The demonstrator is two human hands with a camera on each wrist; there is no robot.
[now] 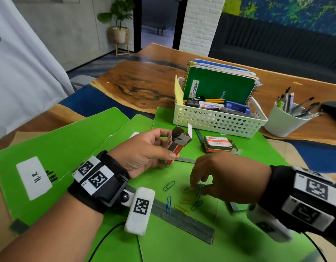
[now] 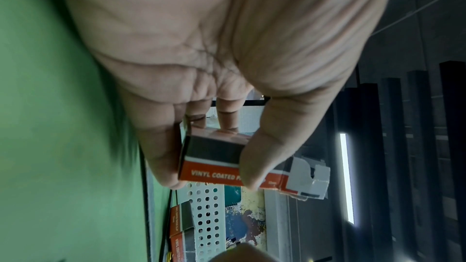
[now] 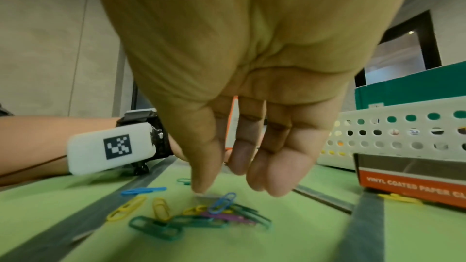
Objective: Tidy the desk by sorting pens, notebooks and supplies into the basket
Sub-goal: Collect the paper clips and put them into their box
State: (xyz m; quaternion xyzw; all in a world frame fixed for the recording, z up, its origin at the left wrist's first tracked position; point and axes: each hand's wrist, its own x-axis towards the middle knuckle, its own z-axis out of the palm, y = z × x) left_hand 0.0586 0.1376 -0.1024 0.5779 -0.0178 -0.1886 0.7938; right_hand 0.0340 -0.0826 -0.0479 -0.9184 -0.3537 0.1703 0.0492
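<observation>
My left hand holds a small orange and grey paper clip box with its top flap open, tilted above the green folders. In the left wrist view the thumb and fingers of that hand pinch the box by its sides. My right hand reaches down over a loose pile of coloured paper clips. In the right wrist view the right hand has straight, spread fingers just above the clips, with the thumb tip at the folder surface. The white perforated basket stands behind.
A second paper clip box lies in front of the basket, which holds notebooks, markers and pencils. A white cup of pens stands at the right. Green folders cover the near desk. A person in white stands at the left.
</observation>
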